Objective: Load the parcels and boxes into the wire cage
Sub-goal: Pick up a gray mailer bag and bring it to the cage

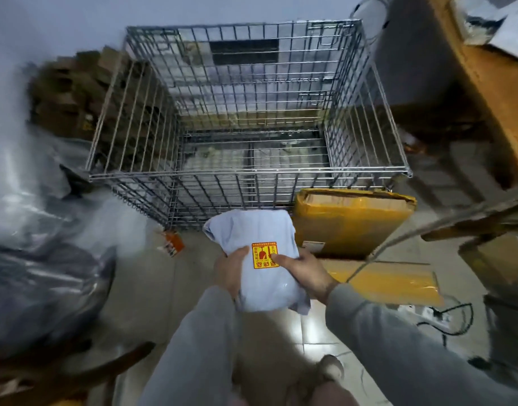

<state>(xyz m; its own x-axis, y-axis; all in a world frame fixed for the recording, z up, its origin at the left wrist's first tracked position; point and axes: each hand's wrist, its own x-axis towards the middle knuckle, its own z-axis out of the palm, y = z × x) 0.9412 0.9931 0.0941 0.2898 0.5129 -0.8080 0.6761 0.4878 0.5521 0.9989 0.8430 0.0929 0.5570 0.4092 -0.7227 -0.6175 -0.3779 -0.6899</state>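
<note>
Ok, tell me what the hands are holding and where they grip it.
Both hands hold one pale blue soft parcel: the left hand on its left edge, the right hand on its right edge, thumb on the yellow sticker.

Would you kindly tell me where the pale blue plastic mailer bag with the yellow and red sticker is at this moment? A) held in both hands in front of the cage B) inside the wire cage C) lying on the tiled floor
A: the left hand and right hand grip the pale blue mailer bag on the near side of the wire cage.

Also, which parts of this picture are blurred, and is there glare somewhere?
Head view: the left side with the plastic bags is smeared by motion blur; the wire cage and the pale parcel stay fairly sharp; a bright glare patch lies on the floor tiles; wide-angle distortion bends the edges.
</note>
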